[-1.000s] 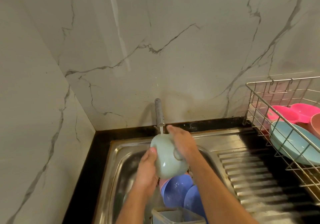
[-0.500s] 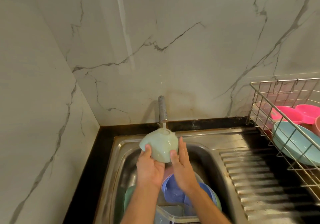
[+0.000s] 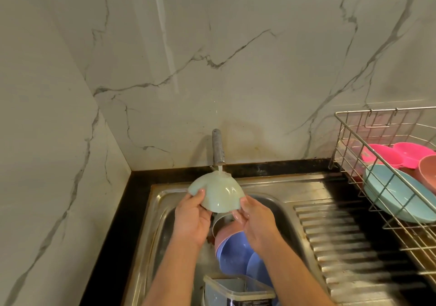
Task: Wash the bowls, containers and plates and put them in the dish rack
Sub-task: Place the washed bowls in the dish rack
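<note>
Steel sink (image 3: 162, 201) in a corner of marble-look wall, ribbed drainboard (image 3: 342, 239) on its right. Wire dish rack (image 3: 349, 140) at far right, cut off by the frame edge; it holds a light blue plate (image 3: 396, 194), a bright pink divided dish (image 3: 401, 155) and part of a dusty pink bowl (image 3: 429, 173). In the basin, a purple plate (image 3: 238, 251) leans over a pink bowl rim and a grey cup; these overlap and are hard to separate. Clear container (image 3: 236, 289) at the bottom edge, partly cut off.

Pale green bowl (image 3: 217, 193) is held upside down over the basin, directly under the tap (image 3: 218, 147), thin stream of water landing on its base. Left hand (image 3: 192, 218) grips the bowl's left rim, thumb on the outside, fingers hidden under it. Right hand (image 3: 258, 218) is at the bowl's lower right edge, thumb touching the rim, fingers loosely extended below; whether they press the inside cannot be told. Bowl interior not visible.
</note>
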